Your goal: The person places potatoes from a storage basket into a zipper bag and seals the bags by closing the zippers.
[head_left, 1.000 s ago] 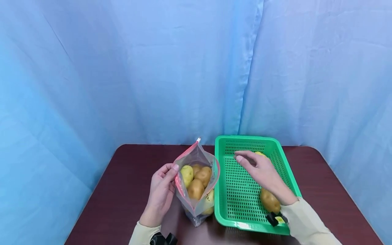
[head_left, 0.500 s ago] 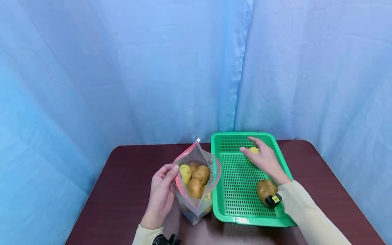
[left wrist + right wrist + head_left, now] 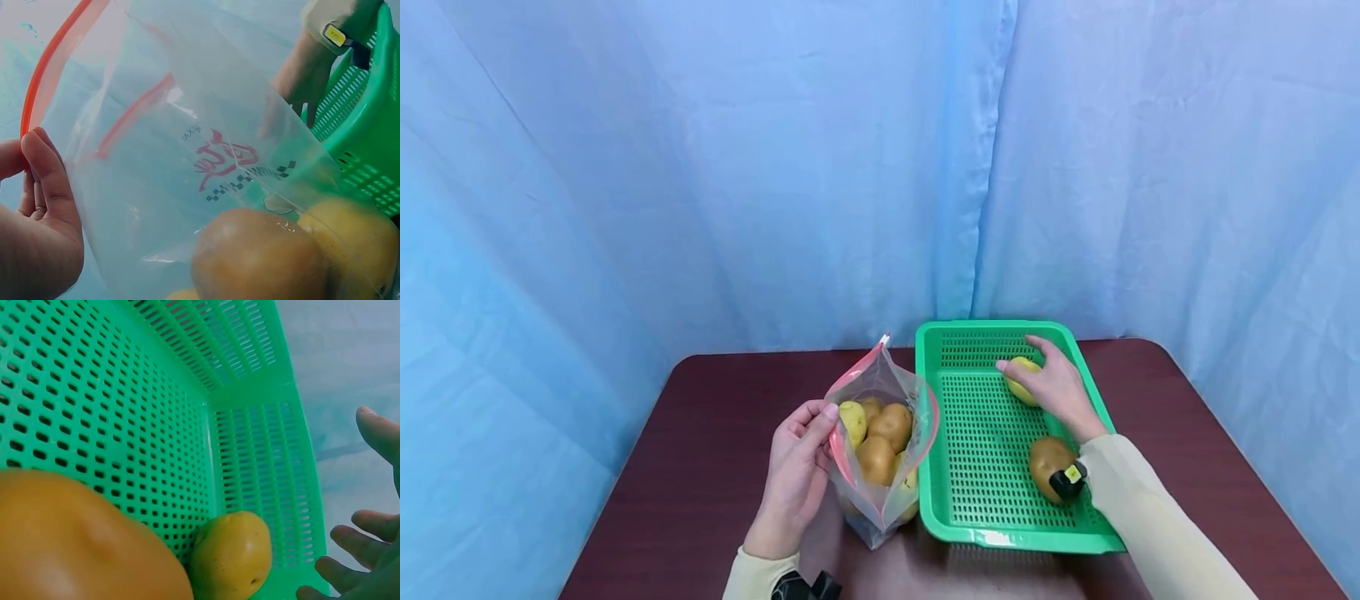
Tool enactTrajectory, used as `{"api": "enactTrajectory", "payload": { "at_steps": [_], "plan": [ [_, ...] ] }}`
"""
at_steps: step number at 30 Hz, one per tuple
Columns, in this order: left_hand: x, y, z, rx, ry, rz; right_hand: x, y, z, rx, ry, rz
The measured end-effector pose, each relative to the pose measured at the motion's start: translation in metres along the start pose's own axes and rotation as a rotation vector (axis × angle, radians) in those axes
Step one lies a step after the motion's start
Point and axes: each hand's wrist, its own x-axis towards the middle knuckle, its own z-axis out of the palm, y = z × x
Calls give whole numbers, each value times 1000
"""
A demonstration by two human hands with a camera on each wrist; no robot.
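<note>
At the left, my left hand (image 3: 796, 471) pinches the pink zip edge of a clear zip bag (image 3: 882, 507), whose mouth gapes wide. Inside lie several brown potatoes (image 3: 877, 461) and yellow rounded pieces of produce (image 3: 853, 422). My right hand (image 3: 1058, 393) reaches into the far right part of a green basket (image 3: 934, 500), thumb and fingers spread over a yellow rounded piece (image 3: 1021, 390). In the right wrist view the fingers (image 3: 362, 544) stand apart. Nearer in the basket sits one brown potato (image 3: 1047, 462), partly covered by the wrist camera.
The perforated basket stands right beside the bag on a dark red-brown table (image 3: 722, 467). Its raised rim surrounds the right hand's area. Blue curtains (image 3: 820, 183) hang behind the table's far edge.
My right hand has moved right within the basket, coming over the yellow piece, which shows more now. My left hand keeps its hold on the bag. The head view has shifted slightly.
</note>
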Motion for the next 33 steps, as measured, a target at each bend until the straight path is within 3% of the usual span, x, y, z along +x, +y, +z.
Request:
{"api": "enactTrajectory", "payload": {
  "at_steps": [10, 24, 33],
  "plan": [
    [-3, -1, -3, -9, -31, -30, 2, 11, 4, 22, -36, 37],
    [-5, -5, -2, -45, -29, -16, 14, 25, 16, -72, -77, 76],
    [-6, -9, -1, -59, -31, -16, 16, 27, 17, -129, -88, 59]
  ]
}}
